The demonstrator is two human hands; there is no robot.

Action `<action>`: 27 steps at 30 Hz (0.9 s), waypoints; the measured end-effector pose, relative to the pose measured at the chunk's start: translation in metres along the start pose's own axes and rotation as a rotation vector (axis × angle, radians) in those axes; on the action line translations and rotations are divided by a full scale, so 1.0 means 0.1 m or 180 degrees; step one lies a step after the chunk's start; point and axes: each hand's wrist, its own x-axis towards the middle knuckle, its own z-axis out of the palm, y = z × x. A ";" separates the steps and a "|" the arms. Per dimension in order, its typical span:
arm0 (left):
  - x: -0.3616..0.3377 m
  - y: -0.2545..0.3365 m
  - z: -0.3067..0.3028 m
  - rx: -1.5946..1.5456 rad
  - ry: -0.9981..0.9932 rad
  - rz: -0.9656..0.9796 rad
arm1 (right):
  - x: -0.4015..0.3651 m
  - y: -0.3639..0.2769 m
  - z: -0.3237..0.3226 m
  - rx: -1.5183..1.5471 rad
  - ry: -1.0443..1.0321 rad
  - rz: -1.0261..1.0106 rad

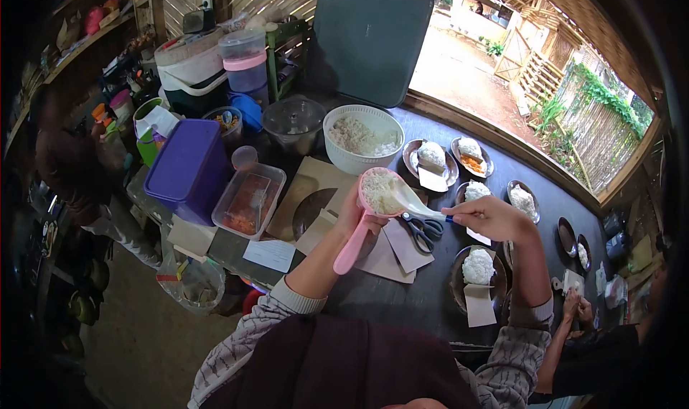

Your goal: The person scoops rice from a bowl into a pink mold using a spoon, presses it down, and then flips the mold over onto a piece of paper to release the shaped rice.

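Note:
A pink scoop (351, 245) full of white rice (378, 191) is in my left hand (353, 211), whose fingers wrap round it below the bowl. My right hand (489, 218) grips a pale serving spoon (420, 206) by its blue-banded handle, and the spoon's head rests on the rice in the scoop. Just behind the scoop stands a white basket (336, 150) with more rice. Black scissors (423, 231) and brown paper pieces (380, 262) lie below and right of the scoop. A mound of rice sits on a brown plate (459, 283) with a folded paper, nearer me.
Several plates with rice line the table's right side, one (410, 157) by the window. At left are a purple container (188, 165) and a clear box (224, 219) of orange food. A person (72, 157) stands far left; another person's hands (574, 305) are at lower right.

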 end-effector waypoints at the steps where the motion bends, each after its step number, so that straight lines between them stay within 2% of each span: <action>1: 0.00 0.01 -0.02 -0.0158 -0.0050 -0.0068 | -0.01 0.02 -0.02 0.0148 0.0042 0.0028; 4: 0.01 0.03 -0.06 0.0093 0.0189 0.0139 | -0.05 -0.13 -0.04 0.0141 0.0166 0.0165; 6: 0.02 0.03 -0.14 -0.0058 0.0041 0.0169 | -0.11 -0.23 0.07 -0.0878 0.1113 -0.0785; 7: 0.02 0.02 -0.13 -0.0202 -0.0110 0.0188 | -0.17 -0.38 0.15 -0.1467 0.1374 -0.0762; 8: 0.05 0.00 -0.11 -0.0207 -0.0102 0.0186 | -0.20 -0.47 0.22 -0.1460 0.1369 -0.0758; 10: 0.14 -0.04 0.05 0.0661 0.1021 0.1094 | -0.24 -0.58 0.37 -0.2414 0.1446 -0.0777; 11: 0.21 0.06 -0.12 0.1406 0.0845 0.1254 | -0.25 -0.59 0.44 -0.2496 0.1506 -0.0754; 12: 0.20 0.06 -0.16 0.1404 0.0851 0.1257 | -0.25 -0.59 0.48 -0.2492 0.1502 -0.0759; 14: 0.18 0.07 -0.25 0.0672 0.0070 0.1239 | -0.24 -0.55 0.57 -0.2366 0.1610 -0.0714; 15: 0.16 0.08 -0.30 0.0673 0.0066 0.1242 | -0.22 -0.50 0.61 -0.2370 0.1612 -0.0717; 17: 0.11 0.10 -0.41 0.0020 -0.1228 0.0561 | -0.18 -0.38 0.69 -0.2189 0.1851 -0.0849; 18: 0.11 0.05 -0.35 0.0019 -0.1232 0.0559 | -0.16 -0.35 0.73 -0.2193 0.1851 -0.0847; 20: 0.13 -0.08 -0.16 0.1321 0.1188 0.1540 | -0.13 -0.32 0.79 -0.1869 0.1948 -0.0907; 21: 0.11 -0.06 -0.16 0.1323 0.1190 0.1533 | -0.11 -0.29 0.81 -0.1866 0.1950 -0.0900; 23: 0.06 -0.02 -0.17 0.0036 0.0437 0.0582 | -0.10 -0.26 0.84 -0.1633 0.1970 -0.0720; 27: 0.03 -0.05 -0.01 -0.0223 0.0747 0.0378 | -0.08 -0.24 0.80 -0.1281 0.1959 -0.0463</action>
